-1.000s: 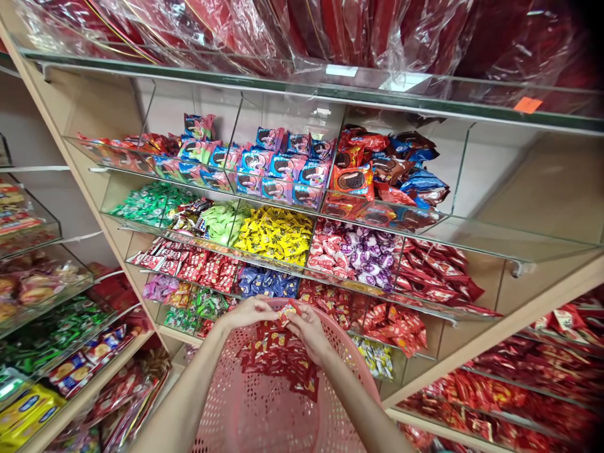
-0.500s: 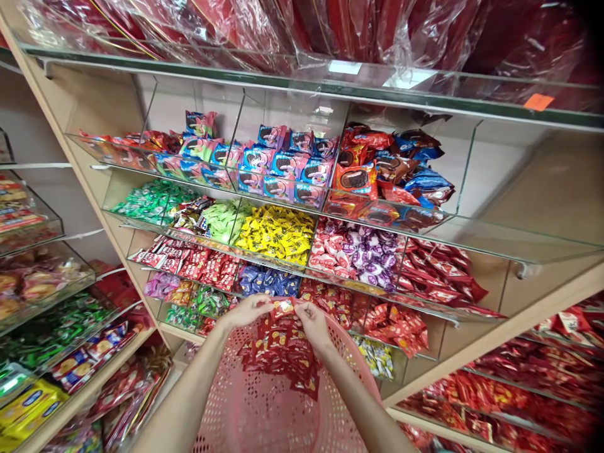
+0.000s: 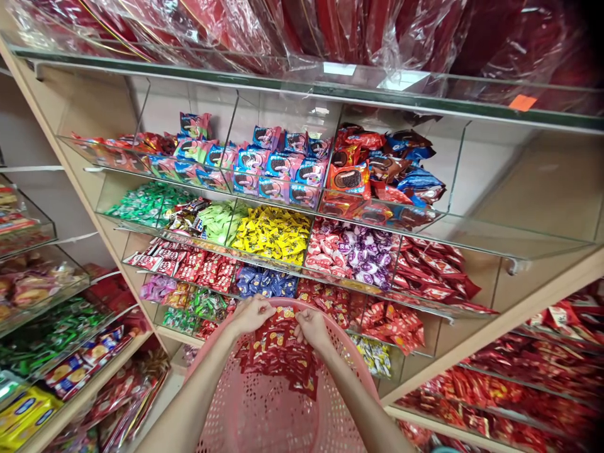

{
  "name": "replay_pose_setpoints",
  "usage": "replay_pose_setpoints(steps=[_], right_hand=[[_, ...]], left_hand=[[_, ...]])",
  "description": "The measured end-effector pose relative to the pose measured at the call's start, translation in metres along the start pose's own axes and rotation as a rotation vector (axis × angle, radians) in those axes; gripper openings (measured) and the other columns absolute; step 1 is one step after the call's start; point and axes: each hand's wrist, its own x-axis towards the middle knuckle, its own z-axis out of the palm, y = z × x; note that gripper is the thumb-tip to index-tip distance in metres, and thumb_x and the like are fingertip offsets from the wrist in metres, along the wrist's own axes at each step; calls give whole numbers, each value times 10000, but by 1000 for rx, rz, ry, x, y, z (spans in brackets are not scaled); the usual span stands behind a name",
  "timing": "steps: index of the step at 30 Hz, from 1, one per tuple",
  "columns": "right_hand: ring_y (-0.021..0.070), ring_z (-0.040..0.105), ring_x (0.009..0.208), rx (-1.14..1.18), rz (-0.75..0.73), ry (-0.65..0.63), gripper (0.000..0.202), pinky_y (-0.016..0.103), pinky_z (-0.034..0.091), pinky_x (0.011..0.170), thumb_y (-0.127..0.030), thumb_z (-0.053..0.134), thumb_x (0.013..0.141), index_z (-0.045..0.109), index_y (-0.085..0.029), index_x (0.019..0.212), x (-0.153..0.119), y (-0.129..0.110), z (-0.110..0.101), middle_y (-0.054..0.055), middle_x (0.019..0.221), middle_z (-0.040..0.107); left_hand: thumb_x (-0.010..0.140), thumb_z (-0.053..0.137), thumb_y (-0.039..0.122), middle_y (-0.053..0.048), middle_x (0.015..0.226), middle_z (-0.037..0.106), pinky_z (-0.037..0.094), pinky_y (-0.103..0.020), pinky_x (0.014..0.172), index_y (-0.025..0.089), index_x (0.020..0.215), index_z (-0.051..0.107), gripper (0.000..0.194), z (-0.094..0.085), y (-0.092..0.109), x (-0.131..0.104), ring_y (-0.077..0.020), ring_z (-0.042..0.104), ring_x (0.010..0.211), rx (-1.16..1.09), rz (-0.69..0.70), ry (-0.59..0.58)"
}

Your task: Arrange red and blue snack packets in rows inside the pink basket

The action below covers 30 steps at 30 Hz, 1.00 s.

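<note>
A pink perforated basket (image 3: 349, 377) stands below the shelves, with many small red packets (image 3: 278, 358) heaped against its far side. At the basket's far rim, my left hand (image 3: 253, 313) has its fingers bent and pressed together; anything between them is too small to name. My right hand (image 3: 311, 327) is to the right, over the upper part of the heap, its fingers closed at the red packets. One red packet with an orange picture (image 3: 284, 312) lies between the two hands, near the rim.
Glass shelves in front hold blue and pink cookie packs (image 3: 283, 167), yellow candies (image 3: 271, 236), purple candies (image 3: 370, 255) and blue packets (image 3: 267, 282). Plastic-wrapped red goods (image 3: 302, 28) lie overhead. More stocked shelves flank both sides.
The red packet stretched between both hands has dropped lower. My right hand has moved slightly down, onto the heap. The whole view has shifted a little.
</note>
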Motion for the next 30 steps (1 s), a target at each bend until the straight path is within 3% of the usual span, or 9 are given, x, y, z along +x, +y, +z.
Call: replay_pose_setpoints(steps=[5,9,12,18,22,26,28,30], right_hand=[[136,468,277,-40,28,3,249,206,259,260,-391,482,724,370,-228,574,0,0,-1,-23,361,536],[137,448,259,-111,-11,45,262,212,254,256,-380,503,719,364,-232,554,-3,-2,-1,-31,334,509],[138,447,258,-141,-59,56,302,218,263,271,-436,513,718,366,-232,551,-3,1,-2,-26,331,505],[148,449,256,-186,-126,114,394,227,249,289,-586,469,716,354,-238,573,-1,-1,-8,-15,337,506],[143,445,273,-253,-183,270,396,237,276,330,-585,419,747,392,-229,575,9,-14,-43,-2,376,523],[140,536,426,-521,-254,540,308,226,341,468,-424,418,790,518,-192,615,28,-10,-98,42,510,604],[141,560,495,-695,-208,534,219,218,323,486,-305,436,776,564,-176,654,37,2,-117,58,564,622],[143,570,543,-828,-141,435,153,212,312,497,-223,454,750,588,-168,702,46,16,-126,64,603,628]], left_hand=[[733,477,524,-3,930,590,365,-241,744,231,731,669,350,4,0,2,-156,515,816,-36,-29,-24],[610,600,561,9,964,573,338,-277,797,249,653,663,321,2,3,-1,-192,492,884,58,-65,-41],[533,663,556,7,981,559,322,-297,820,239,633,651,333,2,6,-2,-213,468,916,109,-72,-40],[542,670,535,2,975,544,312,-310,825,238,619,646,307,1,8,-2,-224,455,920,124,-70,-41],[555,656,550,-3,978,539,310,-322,824,247,653,657,318,-1,9,-3,-233,458,930,95,-74,-54],[575,638,561,-6,983,540,316,-331,817,255,677,657,323,-1,9,-3,-246,475,939,98,-66,-58],[576,634,568,-8,996,545,322,-319,811,256,702,656,338,-1,10,-3,-241,483,935,108,-65,-56],[580,616,591,-9,988,552,325,-301,807,250,713,654,368,-1,12,-3,-226,487,924,113,-68,-48]])
